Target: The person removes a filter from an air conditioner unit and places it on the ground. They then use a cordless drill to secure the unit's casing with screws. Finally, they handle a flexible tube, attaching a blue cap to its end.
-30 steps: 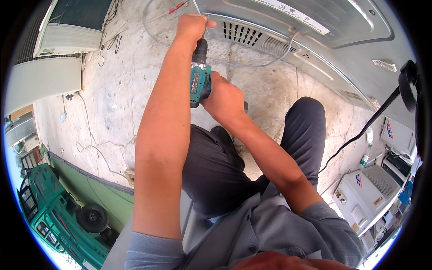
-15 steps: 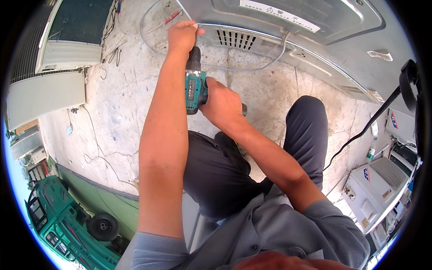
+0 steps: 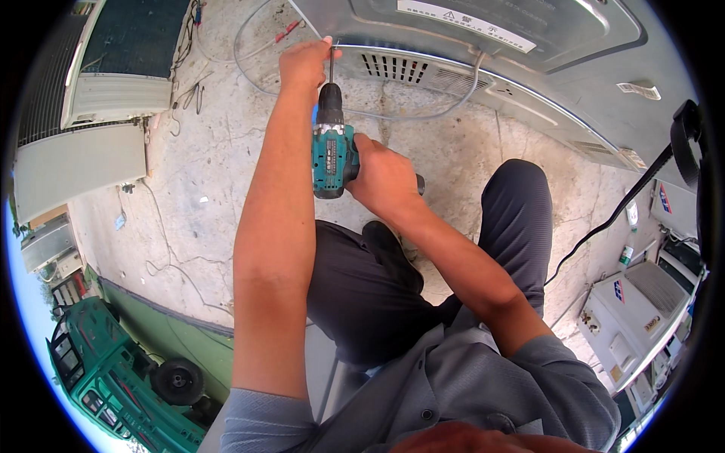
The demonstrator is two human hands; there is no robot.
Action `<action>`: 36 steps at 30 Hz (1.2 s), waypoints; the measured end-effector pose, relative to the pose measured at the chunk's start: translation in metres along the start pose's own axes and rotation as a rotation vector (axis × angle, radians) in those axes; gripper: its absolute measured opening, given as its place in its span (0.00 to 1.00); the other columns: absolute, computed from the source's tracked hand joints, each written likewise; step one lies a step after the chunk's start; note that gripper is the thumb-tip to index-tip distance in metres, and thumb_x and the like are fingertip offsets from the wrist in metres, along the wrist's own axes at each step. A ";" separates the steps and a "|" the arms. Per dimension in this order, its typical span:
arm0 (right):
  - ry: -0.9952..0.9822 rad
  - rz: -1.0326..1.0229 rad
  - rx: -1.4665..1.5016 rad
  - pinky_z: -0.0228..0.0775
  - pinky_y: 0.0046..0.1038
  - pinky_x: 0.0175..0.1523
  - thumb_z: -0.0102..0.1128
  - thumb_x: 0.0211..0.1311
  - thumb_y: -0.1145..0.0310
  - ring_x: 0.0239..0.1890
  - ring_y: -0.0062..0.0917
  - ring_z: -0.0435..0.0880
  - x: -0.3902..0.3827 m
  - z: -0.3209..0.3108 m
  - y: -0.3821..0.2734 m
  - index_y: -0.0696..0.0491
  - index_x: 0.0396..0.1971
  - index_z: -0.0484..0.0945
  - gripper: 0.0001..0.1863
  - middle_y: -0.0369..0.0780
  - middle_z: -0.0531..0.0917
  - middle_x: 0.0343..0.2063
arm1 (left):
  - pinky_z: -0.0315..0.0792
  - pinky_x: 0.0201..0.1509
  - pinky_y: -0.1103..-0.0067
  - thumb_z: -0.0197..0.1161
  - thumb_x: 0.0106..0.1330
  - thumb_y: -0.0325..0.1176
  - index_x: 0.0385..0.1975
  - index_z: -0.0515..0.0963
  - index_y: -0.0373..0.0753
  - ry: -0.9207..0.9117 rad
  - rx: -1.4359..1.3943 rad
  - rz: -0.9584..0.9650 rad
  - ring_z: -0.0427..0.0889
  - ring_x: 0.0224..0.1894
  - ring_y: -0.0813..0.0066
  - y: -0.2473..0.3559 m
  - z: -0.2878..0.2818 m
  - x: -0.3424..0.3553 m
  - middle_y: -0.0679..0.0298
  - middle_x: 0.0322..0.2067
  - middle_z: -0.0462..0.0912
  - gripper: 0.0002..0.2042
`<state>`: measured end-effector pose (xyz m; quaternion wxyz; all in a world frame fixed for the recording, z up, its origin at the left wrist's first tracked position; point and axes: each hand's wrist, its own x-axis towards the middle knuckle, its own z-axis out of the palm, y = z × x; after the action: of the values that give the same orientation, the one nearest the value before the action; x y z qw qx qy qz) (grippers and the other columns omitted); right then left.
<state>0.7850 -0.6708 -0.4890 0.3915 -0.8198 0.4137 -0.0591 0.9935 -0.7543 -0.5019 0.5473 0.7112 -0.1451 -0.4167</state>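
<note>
My right hand (image 3: pixel 387 177) is wrapped round the handle of a teal and black cordless drill (image 3: pixel 329 162). Its long thin bit (image 3: pixel 331 66) points away from me, toward the lower left corner of a large grey metal appliance (image 3: pixel 581 72). Beside the bit's tip, my left hand (image 3: pixel 303 66) is closed with fingertips pinched at the appliance's edge. Whatever small thing those fingers hold is too small to make out. A row of vent slots (image 3: pixel 394 68) runs along the appliance's lower edge, just right of the bit.
A grey cable (image 3: pixel 434 116) loops over the concrete floor by the appliance. Red-handled clips (image 3: pixel 287 32) lie beyond my left hand. White metal panels (image 3: pixel 75 162) stand at left, a green truck (image 3: pixel 113 370) lower left. At right are a black strap (image 3: pixel 613 215) and a white boxy unit (image 3: pixel 619 325).
The drill has come slightly back toward me and to the right, so more of its bit shows. My left hand stays close to the appliance's corner, shifted only a little.
</note>
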 end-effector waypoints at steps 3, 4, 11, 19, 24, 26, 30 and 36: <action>-0.005 -0.012 0.006 0.76 0.43 0.41 0.69 0.40 0.75 0.37 0.47 0.83 -0.004 -0.006 0.001 0.58 0.41 0.72 0.23 0.48 0.83 0.35 | 0.56 0.18 0.86 0.66 0.64 0.33 0.37 0.77 0.36 0.012 0.032 0.010 0.57 0.17 0.88 -0.002 -0.002 0.003 0.60 0.33 0.87 0.08; 0.011 -0.030 0.005 0.77 0.42 0.40 0.69 0.40 0.75 0.36 0.47 0.84 -0.005 -0.006 0.003 0.58 0.40 0.73 0.23 0.48 0.83 0.34 | 0.56 0.18 0.86 0.66 0.63 0.33 0.36 0.77 0.36 0.015 0.047 0.016 0.57 0.17 0.88 -0.002 -0.002 0.003 0.60 0.33 0.87 0.08; 0.047 -0.065 0.006 0.78 0.41 0.39 0.69 0.40 0.75 0.33 0.46 0.85 -0.008 -0.006 0.007 0.58 0.39 0.73 0.22 0.49 0.83 0.33 | 0.56 0.18 0.86 0.66 0.62 0.32 0.39 0.79 0.36 -0.009 0.100 0.041 0.58 0.17 0.88 0.001 0.003 -0.001 0.60 0.31 0.86 0.09; 0.015 -0.071 0.006 0.78 0.42 0.39 0.68 0.40 0.75 0.34 0.45 0.85 -0.011 -0.013 0.009 0.58 0.40 0.73 0.22 0.48 0.83 0.33 | 0.57 0.20 0.86 0.66 0.61 0.30 0.39 0.80 0.35 0.006 0.028 -0.035 0.60 0.18 0.86 0.001 0.007 0.002 0.61 0.31 0.85 0.09; -0.004 -0.081 -0.005 0.77 0.42 0.41 0.67 0.40 0.75 0.35 0.46 0.84 -0.015 -0.017 0.014 0.58 0.41 0.73 0.22 0.49 0.83 0.33 | 0.58 0.21 0.85 0.66 0.60 0.30 0.38 0.80 0.36 0.006 0.000 -0.037 0.61 0.18 0.85 -0.003 0.009 0.010 0.60 0.30 0.84 0.09; -0.007 -0.092 -0.018 0.77 0.43 0.42 0.67 0.40 0.75 0.36 0.46 0.84 -0.018 -0.015 0.019 0.58 0.41 0.73 0.23 0.49 0.83 0.34 | 0.58 0.20 0.85 0.66 0.60 0.30 0.38 0.80 0.37 0.004 -0.014 -0.033 0.61 0.18 0.85 -0.006 0.010 0.012 0.60 0.30 0.84 0.09; -0.043 -0.086 -0.028 0.76 0.43 0.43 0.67 0.41 0.74 0.37 0.46 0.84 -0.022 -0.025 0.019 0.58 0.42 0.73 0.24 0.49 0.83 0.35 | 0.56 0.19 0.84 0.66 0.59 0.31 0.37 0.80 0.37 0.007 -0.027 -0.054 0.59 0.17 0.85 -0.005 0.010 0.012 0.60 0.30 0.85 0.09; -0.025 -0.037 -0.038 0.77 0.43 0.43 0.68 0.41 0.74 0.37 0.47 0.84 -0.019 -0.031 0.015 0.57 0.42 0.73 0.23 0.49 0.83 0.35 | 0.53 0.17 0.84 0.65 0.58 0.30 0.35 0.79 0.35 0.014 0.033 -0.076 0.58 0.15 0.85 0.005 0.011 0.015 0.58 0.29 0.85 0.08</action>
<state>0.7497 -0.6812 -0.4738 0.3796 -0.8355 0.3944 -0.0482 0.9961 -0.7730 -0.5046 0.5202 0.7280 -0.1212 -0.4297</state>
